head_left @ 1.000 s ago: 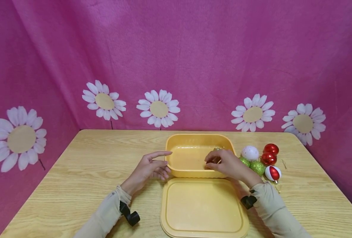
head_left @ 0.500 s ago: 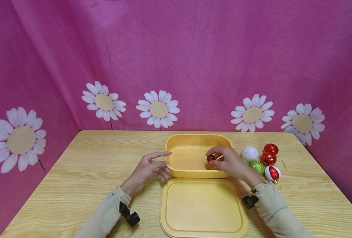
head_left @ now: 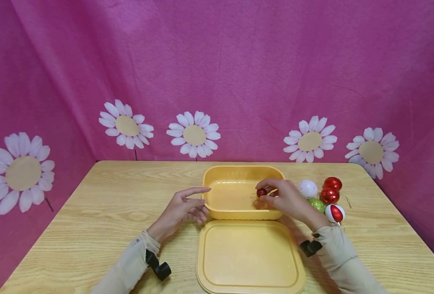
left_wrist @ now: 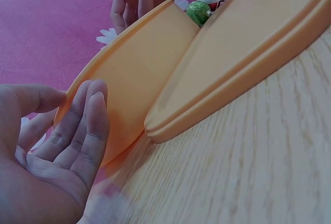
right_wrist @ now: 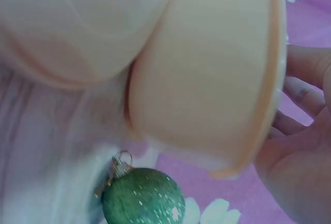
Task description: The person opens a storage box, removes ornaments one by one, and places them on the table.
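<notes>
My right hand pinches a small dark red bauble between thumb and fingers. It holds the bauble low over the right part of a yellow-orange plastic container. In the right wrist view the hand shows beyond the container rim, and the bauble is hidden. My left hand stays at the container's left end, index finger reaching over the rim. Seen from the left wrist, its fingers lie nearly straight along the outer wall, the index tip at the rim.
The matching lid lies flat in front of the container. To the right sit a white speckled bauble, two red baubles, a green glitter bauble and a red-and-white bauble. A pink daisy-print cloth hangs behind the wooden table.
My right hand has drawn slightly up and to the right, and the dark red bauble, hidden a second ago, now shows between its fingers. The left hand has kept its place.
</notes>
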Action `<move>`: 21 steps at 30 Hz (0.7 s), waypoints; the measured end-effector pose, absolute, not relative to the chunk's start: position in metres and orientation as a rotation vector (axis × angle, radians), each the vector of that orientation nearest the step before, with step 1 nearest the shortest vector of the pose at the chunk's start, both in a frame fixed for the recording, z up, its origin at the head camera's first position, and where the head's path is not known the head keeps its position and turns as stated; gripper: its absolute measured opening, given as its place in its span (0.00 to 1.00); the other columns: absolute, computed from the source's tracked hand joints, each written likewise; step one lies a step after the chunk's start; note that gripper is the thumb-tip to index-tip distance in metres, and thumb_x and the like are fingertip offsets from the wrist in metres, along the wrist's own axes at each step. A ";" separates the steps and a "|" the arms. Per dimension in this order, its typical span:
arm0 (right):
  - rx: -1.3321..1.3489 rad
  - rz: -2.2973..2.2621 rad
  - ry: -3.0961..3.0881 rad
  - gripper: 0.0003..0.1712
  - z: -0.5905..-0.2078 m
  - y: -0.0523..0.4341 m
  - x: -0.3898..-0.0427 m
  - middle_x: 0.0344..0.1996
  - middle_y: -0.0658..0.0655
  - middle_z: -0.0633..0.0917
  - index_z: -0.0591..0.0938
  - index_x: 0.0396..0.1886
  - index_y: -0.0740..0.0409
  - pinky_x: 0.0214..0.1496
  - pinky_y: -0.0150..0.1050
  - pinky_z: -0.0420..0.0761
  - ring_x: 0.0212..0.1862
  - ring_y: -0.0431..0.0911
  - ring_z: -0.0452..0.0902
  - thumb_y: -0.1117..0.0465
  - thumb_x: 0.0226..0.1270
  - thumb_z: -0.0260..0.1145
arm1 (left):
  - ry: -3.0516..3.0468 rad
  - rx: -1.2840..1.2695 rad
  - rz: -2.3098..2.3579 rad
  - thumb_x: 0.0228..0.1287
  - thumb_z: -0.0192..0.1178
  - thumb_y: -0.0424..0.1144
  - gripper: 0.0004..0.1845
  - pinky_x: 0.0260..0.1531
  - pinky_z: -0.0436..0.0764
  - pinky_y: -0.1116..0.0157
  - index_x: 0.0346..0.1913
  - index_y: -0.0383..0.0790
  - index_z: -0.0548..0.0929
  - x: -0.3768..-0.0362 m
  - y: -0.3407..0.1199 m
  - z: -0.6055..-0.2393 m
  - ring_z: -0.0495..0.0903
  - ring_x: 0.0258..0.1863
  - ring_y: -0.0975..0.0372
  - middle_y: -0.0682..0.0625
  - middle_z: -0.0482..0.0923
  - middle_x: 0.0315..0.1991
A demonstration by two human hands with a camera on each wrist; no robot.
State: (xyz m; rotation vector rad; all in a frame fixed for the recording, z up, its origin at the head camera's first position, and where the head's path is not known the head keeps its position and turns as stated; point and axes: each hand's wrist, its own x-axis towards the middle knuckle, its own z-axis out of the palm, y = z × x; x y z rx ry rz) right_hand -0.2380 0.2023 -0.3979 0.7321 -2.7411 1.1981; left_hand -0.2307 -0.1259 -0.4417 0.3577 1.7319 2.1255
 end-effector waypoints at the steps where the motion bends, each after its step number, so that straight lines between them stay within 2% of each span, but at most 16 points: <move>1: 0.730 1.192 -2.739 0.13 -0.396 0.203 -0.238 0.38 0.58 0.87 0.84 0.47 0.65 0.43 0.42 0.86 0.40 0.49 0.84 0.72 0.61 0.69 | 1.733 0.358 2.126 0.70 0.60 0.33 0.28 0.26 0.85 0.65 0.71 0.34 0.69 -0.231 -0.127 -0.441 0.84 0.24 0.60 0.43 0.86 0.29; 12: 0.710 1.126 -2.691 0.12 -0.384 0.221 -0.235 0.38 0.54 0.87 0.85 0.44 0.59 0.43 0.41 0.85 0.42 0.48 0.83 0.72 0.62 0.69 | 1.737 0.352 2.115 0.70 0.60 0.33 0.28 0.26 0.85 0.66 0.70 0.33 0.70 -0.232 -0.126 -0.444 0.84 0.25 0.60 0.41 0.86 0.31; 21: 0.702 1.083 -2.651 0.14 -0.378 0.236 -0.231 0.41 0.57 0.87 0.85 0.47 0.60 0.42 0.39 0.86 0.42 0.51 0.85 0.73 0.62 0.69 | 1.741 0.345 2.122 0.70 0.60 0.33 0.28 0.26 0.85 0.66 0.70 0.33 0.69 -0.230 -0.128 -0.442 0.84 0.24 0.60 0.41 0.86 0.30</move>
